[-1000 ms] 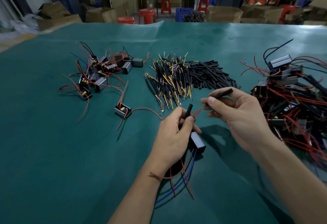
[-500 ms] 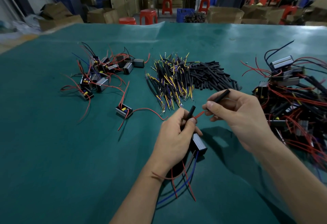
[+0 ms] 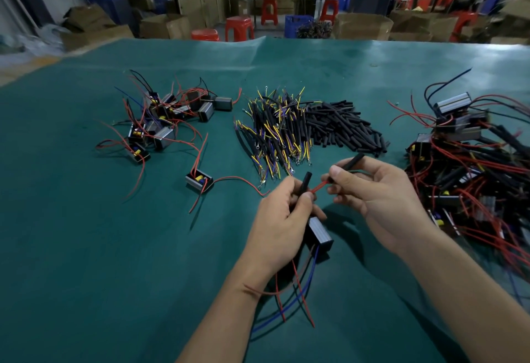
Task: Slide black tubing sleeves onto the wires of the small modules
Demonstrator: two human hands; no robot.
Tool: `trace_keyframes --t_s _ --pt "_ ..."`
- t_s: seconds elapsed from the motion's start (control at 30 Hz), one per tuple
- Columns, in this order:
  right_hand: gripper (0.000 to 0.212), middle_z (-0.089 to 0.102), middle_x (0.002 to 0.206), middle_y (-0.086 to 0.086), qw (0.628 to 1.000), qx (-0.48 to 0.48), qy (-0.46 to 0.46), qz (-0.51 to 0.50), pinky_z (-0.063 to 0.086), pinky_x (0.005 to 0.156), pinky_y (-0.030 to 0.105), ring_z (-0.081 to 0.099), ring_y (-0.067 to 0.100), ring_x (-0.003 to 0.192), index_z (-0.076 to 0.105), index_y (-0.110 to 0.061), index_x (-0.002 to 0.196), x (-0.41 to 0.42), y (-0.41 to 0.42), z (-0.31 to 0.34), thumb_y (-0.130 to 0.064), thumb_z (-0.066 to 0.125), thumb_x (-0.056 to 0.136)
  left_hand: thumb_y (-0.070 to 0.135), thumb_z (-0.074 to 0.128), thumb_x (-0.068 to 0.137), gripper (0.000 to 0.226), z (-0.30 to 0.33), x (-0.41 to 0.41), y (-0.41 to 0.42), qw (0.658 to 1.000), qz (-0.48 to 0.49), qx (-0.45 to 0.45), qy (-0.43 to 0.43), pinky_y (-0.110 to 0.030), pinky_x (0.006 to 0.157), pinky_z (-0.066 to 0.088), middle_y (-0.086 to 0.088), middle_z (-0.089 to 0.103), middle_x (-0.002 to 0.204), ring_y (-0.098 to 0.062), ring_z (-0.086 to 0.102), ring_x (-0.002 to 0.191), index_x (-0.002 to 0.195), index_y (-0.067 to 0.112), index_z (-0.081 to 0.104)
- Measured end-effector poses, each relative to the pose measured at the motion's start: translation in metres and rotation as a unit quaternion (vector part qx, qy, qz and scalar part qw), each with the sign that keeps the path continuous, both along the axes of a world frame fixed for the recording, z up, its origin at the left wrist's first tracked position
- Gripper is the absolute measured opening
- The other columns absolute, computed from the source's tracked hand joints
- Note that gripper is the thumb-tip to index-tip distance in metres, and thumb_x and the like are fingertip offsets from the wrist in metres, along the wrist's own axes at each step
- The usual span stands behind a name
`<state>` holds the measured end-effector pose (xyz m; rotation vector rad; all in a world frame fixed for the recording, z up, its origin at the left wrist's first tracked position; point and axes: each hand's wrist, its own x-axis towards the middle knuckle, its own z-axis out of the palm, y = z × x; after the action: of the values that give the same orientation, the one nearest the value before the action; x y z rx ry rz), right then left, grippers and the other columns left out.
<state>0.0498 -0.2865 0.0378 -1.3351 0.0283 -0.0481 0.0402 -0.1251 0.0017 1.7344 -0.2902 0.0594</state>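
The left hand (image 3: 282, 213) is closed around a small grey module (image 3: 319, 233), which hangs from under its palm just above the teal tabletop (image 3: 86, 248). Its thumb and fingers also pinch 1 black sleeve (image 3: 305, 183) that stands upright, already on a wire. From that grip a bare red wire (image 3: 319, 187) runs up and to the right, a short span between the 2 hands. The right hand (image 3: 375, 196) pinches a second black sleeve (image 3: 351, 161) between thumb and forefinger. This sleeve's long axis tilts up and right, roughly in line with the red wire, and its lower mouth sits at the wire's free end; whether the tip has entered is hidden by the fingertips.

The coming move likely turns on that alignment: the sleeve would travel down and left along the wire toward the left hand. The right hand is the nearer to the loose sleeve pile (image 3: 344, 127), just beyond it. Sleeved modules (image 3: 473, 167) appear heaped to the right, and bare-wired ones (image 3: 163, 121) lie well apart on the left.
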Motion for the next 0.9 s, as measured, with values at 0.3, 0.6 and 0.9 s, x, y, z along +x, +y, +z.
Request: trace_keyframes --t_s 0.3,0.6,0.9 --pt "0.025 0.077 0.085 0.016 0.999 -0.049 -0.014 -0.005 0.056 0.059 0.024 0.071 0.019 0.068 0.070 -0.009 0.089 -0.002 0.002 0.000 -0.021 0.081 0.071 0.011 0.051 0.104 0.014 0.001 -0.001 0.001 1.000 -0.002 0.013 -0.006 -0.027 0.070 0.050 -0.001 0.076 0.078 -0.006 0.065 0.069 0.090 0.010 0.053" --pt "0.011 0.074 0.072 0.012 0.993 -0.109 -0.039 0.011 0.055 0.060 0.021 0.068 0.014 0.064 0.078 -0.009 0.074 -0.005 0.011 -0.005 -0.013 0.085 0.067 0.030 0.050 0.095 0.013 -0.001 -0.001 0.000 1.000 -0.006 -0.016 0.020 -0.056 0.086 0.052 -0.011 0.075 0.088 -0.034 0.070 0.089 0.105 0.025 0.045" --pt "0.025 0.072 0.068 0.015 0.986 -0.151 0.008 0.075 0.058 0.056 0.027 0.064 0.021 0.057 0.070 -0.007 0.084 -0.005 0.013 -0.010 -0.013 0.087 0.066 0.021 0.043 0.081 0.033 -0.007 0.003 0.001 0.999 -0.018 0.026 0.027 -0.059 0.091 0.050 -0.003 0.072 0.094 -0.033 0.067 0.094 0.109 0.039 0.047"
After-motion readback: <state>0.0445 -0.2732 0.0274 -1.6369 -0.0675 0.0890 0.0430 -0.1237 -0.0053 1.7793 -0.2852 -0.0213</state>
